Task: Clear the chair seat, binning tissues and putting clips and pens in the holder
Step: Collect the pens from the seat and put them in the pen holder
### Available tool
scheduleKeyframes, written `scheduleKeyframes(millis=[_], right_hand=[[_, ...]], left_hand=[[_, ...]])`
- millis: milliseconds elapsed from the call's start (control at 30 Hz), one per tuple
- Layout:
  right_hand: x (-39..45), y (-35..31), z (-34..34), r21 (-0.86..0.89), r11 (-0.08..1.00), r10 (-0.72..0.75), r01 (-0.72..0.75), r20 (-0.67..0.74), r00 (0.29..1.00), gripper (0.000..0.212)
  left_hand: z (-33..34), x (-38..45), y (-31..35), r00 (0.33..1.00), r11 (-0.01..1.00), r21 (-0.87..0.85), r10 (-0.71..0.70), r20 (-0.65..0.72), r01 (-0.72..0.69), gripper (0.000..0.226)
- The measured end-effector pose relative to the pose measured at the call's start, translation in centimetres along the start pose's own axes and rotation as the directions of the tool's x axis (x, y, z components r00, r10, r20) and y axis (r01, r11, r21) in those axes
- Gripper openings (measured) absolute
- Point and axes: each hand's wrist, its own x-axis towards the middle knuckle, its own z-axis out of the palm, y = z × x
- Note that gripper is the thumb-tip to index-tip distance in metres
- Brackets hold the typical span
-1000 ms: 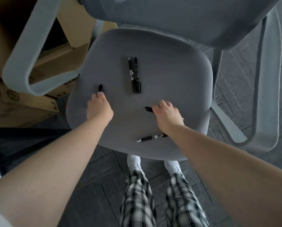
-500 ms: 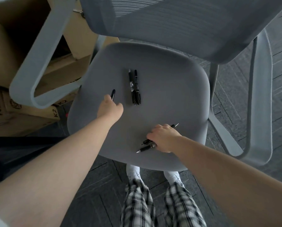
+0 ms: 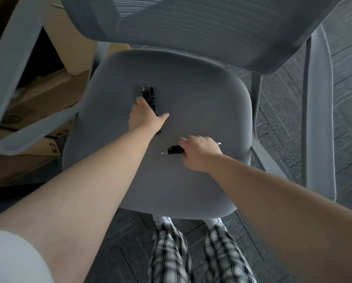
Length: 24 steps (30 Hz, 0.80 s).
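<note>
A grey chair seat (image 3: pixel 203 94) fills the middle of the view. Two black pens (image 3: pixel 152 95) lie side by side at its centre. My left hand (image 3: pixel 145 117) rests on top of them, fingers curled over their lower halves and thumb spread to the right; one pen end pokes out below the palm. My right hand (image 3: pixel 199 153) hovers over the seat's right front, closed on a bundle of black pens (image 3: pixel 174 150) whose tips stick out to the left, with a silver tip showing on the right. No tissues, clips, bin or holder are in view.
The mesh backrest (image 3: pixel 191 27) overhangs the seat's far side. Pale grey armrests stand at the left (image 3: pixel 5 82) and the right (image 3: pixel 318 119). Cardboard boxes (image 3: pixel 48 94) are stacked to the left. Dark floor tiles surround the chair; my legs in plaid trousers (image 3: pixel 191 256) stand at its front edge.
My left hand slid right from the seat's left side onto the two centre pens. My right hand gathered the loose front pens and lifted them off the seat.
</note>
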Motion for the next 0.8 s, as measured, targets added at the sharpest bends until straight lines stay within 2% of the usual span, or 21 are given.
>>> scheduleKeyframes(millis=[100,267,433,600,800], right_hand=[[0.4,0.7,-0.1,0.048,0.997,0.055,-0.054,-0.017,0.998,0.004],[1.0,1.6,-0.1,0.133,0.981,0.145,-0.141,-0.026,0.989,0.013],[1.0,1.5,-0.1,0.172,0.967,0.192,-0.186,-0.02,0.981,0.01],[0.7,0.3,-1.4,0.174,0.972,0.167,-0.159,-0.034,0.985,0.008],[0.2,-2.8,-5.3,0.178,0.981,0.083,-0.077,-0.025,0.996,0.01]], left_hand=[[0.8,0.8,0.7,0.999,0.997,0.057,-0.054,-0.005,0.054,0.059],[1.4,1.2,0.4,0.994,0.98,0.175,-0.104,0.016,0.1,0.05],[0.7,0.2,-0.5,0.984,0.975,0.182,-0.15,0.093,0.131,0.037],[-1.5,-1.8,-1.6,0.983,0.994,0.056,-0.103,0.153,0.095,0.019],[-6.0,-5.9,-3.1,0.989,0.991,-0.111,-0.056,0.139,0.072,0.032]])
